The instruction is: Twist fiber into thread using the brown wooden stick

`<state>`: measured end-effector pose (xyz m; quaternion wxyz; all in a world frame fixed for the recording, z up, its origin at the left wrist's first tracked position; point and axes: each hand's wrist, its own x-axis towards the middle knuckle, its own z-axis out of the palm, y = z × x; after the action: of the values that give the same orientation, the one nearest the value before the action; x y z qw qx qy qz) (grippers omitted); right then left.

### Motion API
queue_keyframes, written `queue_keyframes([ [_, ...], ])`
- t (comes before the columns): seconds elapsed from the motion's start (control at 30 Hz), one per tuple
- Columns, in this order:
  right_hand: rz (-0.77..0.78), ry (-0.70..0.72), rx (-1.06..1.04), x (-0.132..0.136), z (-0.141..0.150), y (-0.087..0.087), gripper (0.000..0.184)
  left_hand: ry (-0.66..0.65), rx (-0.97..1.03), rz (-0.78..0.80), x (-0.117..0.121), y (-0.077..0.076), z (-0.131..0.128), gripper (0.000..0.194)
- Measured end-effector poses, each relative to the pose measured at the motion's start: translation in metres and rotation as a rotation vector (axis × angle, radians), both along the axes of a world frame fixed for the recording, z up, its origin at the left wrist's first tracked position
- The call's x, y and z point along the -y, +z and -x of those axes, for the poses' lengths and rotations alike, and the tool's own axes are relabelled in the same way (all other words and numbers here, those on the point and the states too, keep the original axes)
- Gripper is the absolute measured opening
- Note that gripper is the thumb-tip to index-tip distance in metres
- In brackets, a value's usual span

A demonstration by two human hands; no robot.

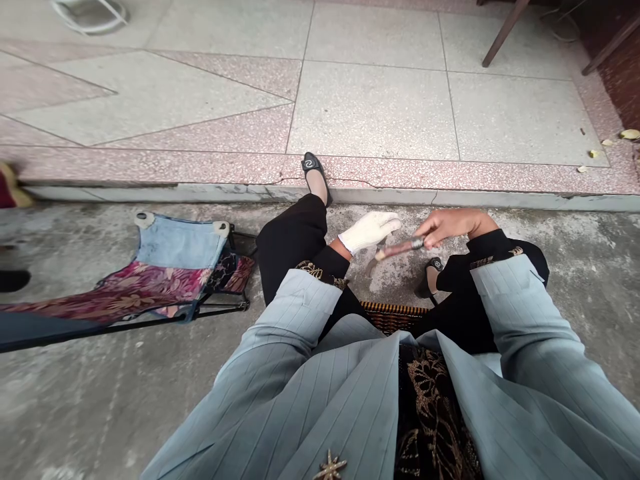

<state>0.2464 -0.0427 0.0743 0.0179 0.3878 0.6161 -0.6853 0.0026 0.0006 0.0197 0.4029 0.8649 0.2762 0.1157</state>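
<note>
My left hand (pixel 369 230) wears a white glove and reaches forward between my knees; its fingers curl over something small that I cannot make out. My bare right hand (pixel 447 227) is closed around the wooden handle of a knife-like tool (pixel 400 250) with a metal collar. The handle points left toward the gloved hand. A dark blade tip (pixel 373 265) shows just below the glove. Both hands hover over the concrete ground (pixel 395 280), nearly touching each other.
I sit on a low woven seat (pixel 395 315) with legs in black trousers spread. A folding stool with patterned fabric (pixel 165 277) stands to my left. A raised tiled step (pixel 350 167) runs across ahead, with chair legs (pixel 503 33) at the far right.
</note>
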Motion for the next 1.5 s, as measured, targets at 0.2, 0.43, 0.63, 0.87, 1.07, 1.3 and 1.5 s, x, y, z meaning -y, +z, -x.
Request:
queue_keyframes([
  [0.2, -0.274, -0.729, -0.156, 0.001, -0.006, 0.006, 0.04, -0.024, 0.006, 0.159, 0.008, 0.003, -0.007, 0.042],
  [0.43, -0.563, -0.545, 0.642, -0.015, 0.0, -0.021, 0.027, -0.096, -0.114, 0.014, 0.006, -0.011, -0.008, 0.041],
  [0.63, -0.344, 0.047, 0.845, -0.01, 0.014, -0.024, 0.024, -0.167, -0.179, -0.046, 0.009, -0.014, -0.008, 0.041],
  [0.87, 0.028, 0.233, 0.242, -0.002, 0.017, -0.017, 0.037, -0.112, -0.064, 0.068, 0.005, -0.005, -0.006, 0.035],
  [1.07, -0.188, -0.427, -0.158, 0.0, -0.005, 0.004, 0.038, 0.014, 0.116, 0.277, 0.005, -0.004, -0.005, 0.049],
  [1.3, -0.31, -1.075, -0.256, -0.006, -0.01, -0.003, 0.04, -0.061, 0.092, 0.226, 0.01, 0.01, -0.006, 0.035],
  [1.5, -0.52, -0.839, 0.514, -0.013, 0.0, -0.01, 0.026, -0.096, 0.064, 0.21, 0.013, 0.021, -0.004, 0.024],
])
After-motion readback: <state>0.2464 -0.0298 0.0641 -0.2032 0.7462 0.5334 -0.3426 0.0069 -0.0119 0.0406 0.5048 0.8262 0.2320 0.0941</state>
